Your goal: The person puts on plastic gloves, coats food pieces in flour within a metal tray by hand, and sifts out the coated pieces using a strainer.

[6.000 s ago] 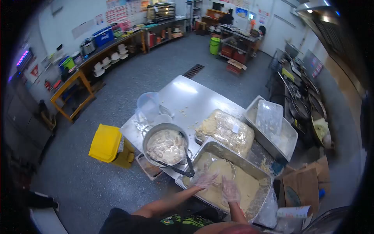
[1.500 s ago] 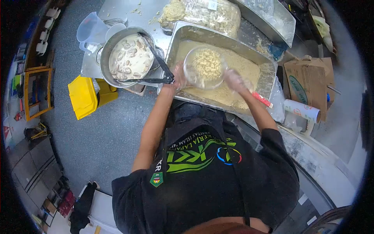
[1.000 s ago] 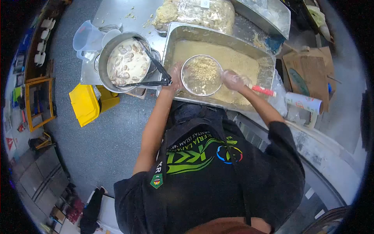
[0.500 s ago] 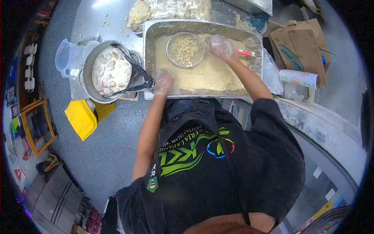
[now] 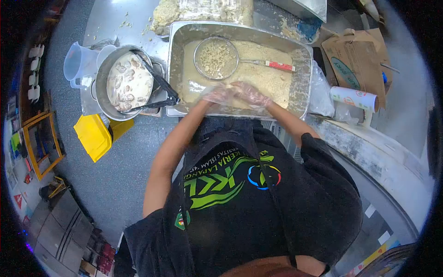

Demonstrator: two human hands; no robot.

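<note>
Sieve (image 5: 238,60): we count one, round, wire mesh, holding pale crumbs (image 5: 217,55); its red handle (image 5: 280,66) points right, slightly toward us.
Place: in the steel tray (image 5: 301,81), over powdery flour (image 5: 277,85).
Hands: left hand (image 5: 218,95) and right hand (image 5: 252,94), plastic-gloved, close together; we cannot tell how far the fingers bend or grip.

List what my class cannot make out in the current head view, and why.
Head view:
Whether left hand and right hand hold anything: blurred.
Far side of the wrapped bundle: cut off by the top edge.
Bottom of the pot: hidden by white liquid.
Print on the roll: too small.
</note>
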